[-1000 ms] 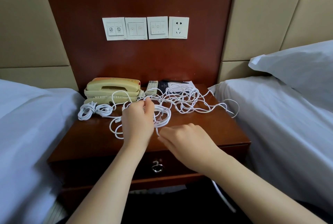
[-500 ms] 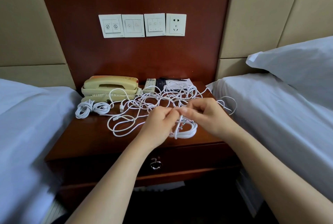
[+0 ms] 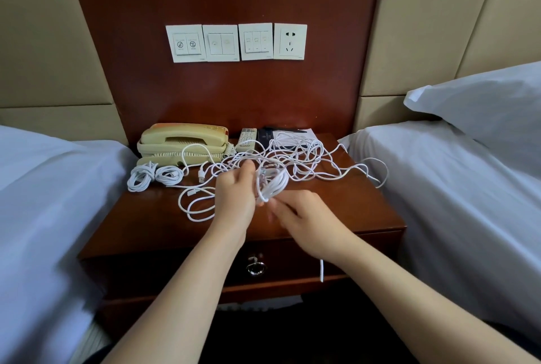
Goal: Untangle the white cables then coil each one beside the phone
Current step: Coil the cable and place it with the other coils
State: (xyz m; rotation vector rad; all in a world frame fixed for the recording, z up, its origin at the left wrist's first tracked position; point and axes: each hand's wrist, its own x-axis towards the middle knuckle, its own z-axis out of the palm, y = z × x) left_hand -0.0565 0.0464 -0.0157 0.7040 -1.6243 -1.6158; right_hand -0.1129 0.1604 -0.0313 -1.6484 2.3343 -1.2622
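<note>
Fingers (image 3: pixel 279 211) of the right hand (image 3: pixel 310 226) (blurred, grip unclear) reach just under a half-wound white coil (image 3: pixel 273 185), which the left hand (image 3: pixel 234 197) grips. Beyond them the cable tangle (image 3: pixel 307 156) sprawls on the counter (image 3: pixel 146 217); leftward, two finished coils (image 3: pixel 155 178) lie just beside the phone (image 3: pixel 181 141).

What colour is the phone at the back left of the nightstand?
The phone is pale cream-yellow, with an orange tint along its top edge. The head view shows it.
</note>
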